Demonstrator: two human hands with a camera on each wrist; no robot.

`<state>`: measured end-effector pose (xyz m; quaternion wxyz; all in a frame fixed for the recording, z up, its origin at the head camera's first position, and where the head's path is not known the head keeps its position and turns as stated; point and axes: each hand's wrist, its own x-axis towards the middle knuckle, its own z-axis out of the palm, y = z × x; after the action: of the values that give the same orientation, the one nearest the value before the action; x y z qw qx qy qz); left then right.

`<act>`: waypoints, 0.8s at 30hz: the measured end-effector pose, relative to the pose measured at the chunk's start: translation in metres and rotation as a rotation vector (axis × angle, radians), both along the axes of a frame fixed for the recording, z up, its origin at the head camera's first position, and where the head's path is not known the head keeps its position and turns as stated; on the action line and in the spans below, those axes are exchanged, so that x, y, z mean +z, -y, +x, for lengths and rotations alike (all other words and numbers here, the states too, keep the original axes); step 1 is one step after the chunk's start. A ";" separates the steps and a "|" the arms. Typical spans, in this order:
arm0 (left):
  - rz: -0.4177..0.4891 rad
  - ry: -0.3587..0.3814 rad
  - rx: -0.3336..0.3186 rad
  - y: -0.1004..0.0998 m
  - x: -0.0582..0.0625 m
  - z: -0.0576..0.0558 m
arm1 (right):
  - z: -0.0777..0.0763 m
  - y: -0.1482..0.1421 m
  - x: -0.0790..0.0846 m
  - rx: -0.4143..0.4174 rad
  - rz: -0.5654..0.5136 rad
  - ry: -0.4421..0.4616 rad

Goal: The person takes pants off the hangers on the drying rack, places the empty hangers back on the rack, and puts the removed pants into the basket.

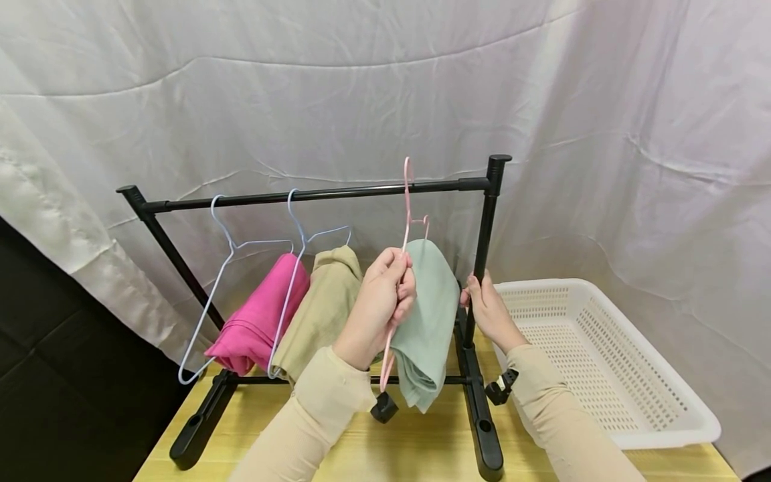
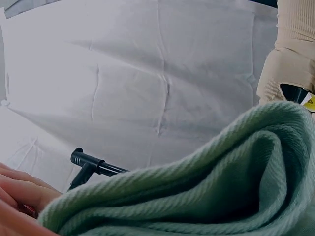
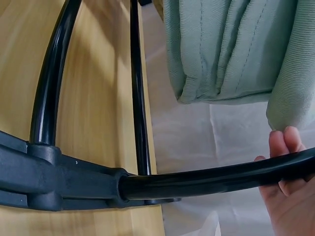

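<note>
My left hand [image 1: 381, 301] pinches the side wire of a pink hanger [image 1: 407, 209], whose hook stands at the rack's top bar [image 1: 349, 193]. Over that hanger drapes a folded pale green cloth garment [image 1: 427, 314], its layered edge filling the lower part of the left wrist view. My right hand [image 1: 490, 313] holds the right upright post [image 1: 484, 234] of the black rack, fingers around it; the right wrist view has the fingertips close beneath the green cloth [image 3: 226, 54]. Whether the hook sits fully over the bar, I cannot tell.
Two pale blue hangers hang left on the bar, bearing a folded magenta garment [image 1: 265, 314] and a khaki one [image 1: 319, 294]. Right of the rack sits a white perforated basket [image 1: 668, 438]. The rack's feet [image 1: 484, 428] rest on a wooden table, before a white curtain.
</note>
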<state>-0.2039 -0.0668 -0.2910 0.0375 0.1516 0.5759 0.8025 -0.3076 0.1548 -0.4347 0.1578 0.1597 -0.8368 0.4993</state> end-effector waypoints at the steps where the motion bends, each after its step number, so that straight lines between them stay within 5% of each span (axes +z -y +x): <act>1: 0.000 -0.003 -0.002 0.000 0.000 0.000 | 0.000 0.000 0.000 -0.001 0.003 0.001; 8: 0.019 -0.030 -0.008 0.001 0.000 0.005 | 0.006 -0.004 0.006 -0.010 0.065 0.045; 15: 0.042 -0.039 -0.016 0.003 -0.001 0.013 | 0.036 -0.007 0.020 -0.045 0.181 0.136; 24: 0.034 -0.036 -0.011 0.006 -0.005 0.021 | 0.083 -0.002 0.042 -0.080 0.337 0.018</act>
<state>-0.1832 -0.0724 -0.2958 0.0288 0.1697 0.5620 0.8090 -0.2245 0.1566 -0.3931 0.1410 0.1461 -0.9157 0.3468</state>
